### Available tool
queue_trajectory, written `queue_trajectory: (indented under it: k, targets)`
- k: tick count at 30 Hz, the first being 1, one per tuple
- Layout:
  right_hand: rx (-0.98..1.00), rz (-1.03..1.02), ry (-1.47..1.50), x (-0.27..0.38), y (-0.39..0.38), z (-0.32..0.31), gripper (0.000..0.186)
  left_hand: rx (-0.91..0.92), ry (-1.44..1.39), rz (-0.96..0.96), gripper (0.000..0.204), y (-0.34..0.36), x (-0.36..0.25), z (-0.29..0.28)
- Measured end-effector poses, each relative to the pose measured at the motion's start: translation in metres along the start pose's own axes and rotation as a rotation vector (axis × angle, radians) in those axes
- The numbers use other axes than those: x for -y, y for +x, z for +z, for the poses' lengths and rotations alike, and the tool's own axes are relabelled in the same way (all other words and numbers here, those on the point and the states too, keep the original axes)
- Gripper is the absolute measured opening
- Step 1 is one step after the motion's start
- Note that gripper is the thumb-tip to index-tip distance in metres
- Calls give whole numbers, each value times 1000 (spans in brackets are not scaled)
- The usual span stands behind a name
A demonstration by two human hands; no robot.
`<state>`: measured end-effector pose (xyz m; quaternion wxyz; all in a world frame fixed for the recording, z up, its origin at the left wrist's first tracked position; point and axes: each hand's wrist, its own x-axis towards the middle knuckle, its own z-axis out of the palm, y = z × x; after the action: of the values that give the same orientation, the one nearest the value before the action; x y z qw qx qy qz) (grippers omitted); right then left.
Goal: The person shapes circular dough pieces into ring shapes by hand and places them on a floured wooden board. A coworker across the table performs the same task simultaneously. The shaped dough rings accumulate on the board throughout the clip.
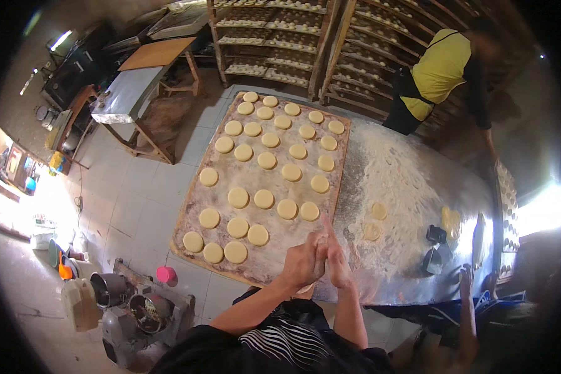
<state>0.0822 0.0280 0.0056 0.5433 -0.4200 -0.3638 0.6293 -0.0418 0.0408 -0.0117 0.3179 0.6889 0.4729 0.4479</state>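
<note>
My left hand [303, 262] and my right hand [338, 264] meet over the near right edge of a floured wooden board [274, 240]. The left fingers curl inward against the right palm. On the right hand the fingers are stretched out, pointing away from me. Whatever lies between the palms, if anything, is hidden. Several flat, round dough pieces [263, 199] lie in loose rows on the board; the nearest dough round [309, 211] sits just beyond my hands.
To the right, a floured metal table [411, 230] bears two dough rounds [379, 210] and a yellow lump [450, 222]. A co-worker in yellow [439, 68] stands by racks [268, 34]. Another person's hand [466, 280] is at the table's near edge. A mixer [146, 321] stands left.
</note>
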Motion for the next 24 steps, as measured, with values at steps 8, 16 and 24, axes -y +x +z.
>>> queue_trajectory:
  k: [8, 16, 24]
  targets:
    - [19, -273, 212, -34, 15, 27, 93, 143, -76, -103, 17, 23, 22, -35]
    - [-227, -279, -314, -39, 11, 24, 75, 261, -45, -73, 23, 32, 25, -29]
    - [-203, -156, -217, -40, 9, -7, 74, 361, -103, -144, 30, 33, 21, -17]
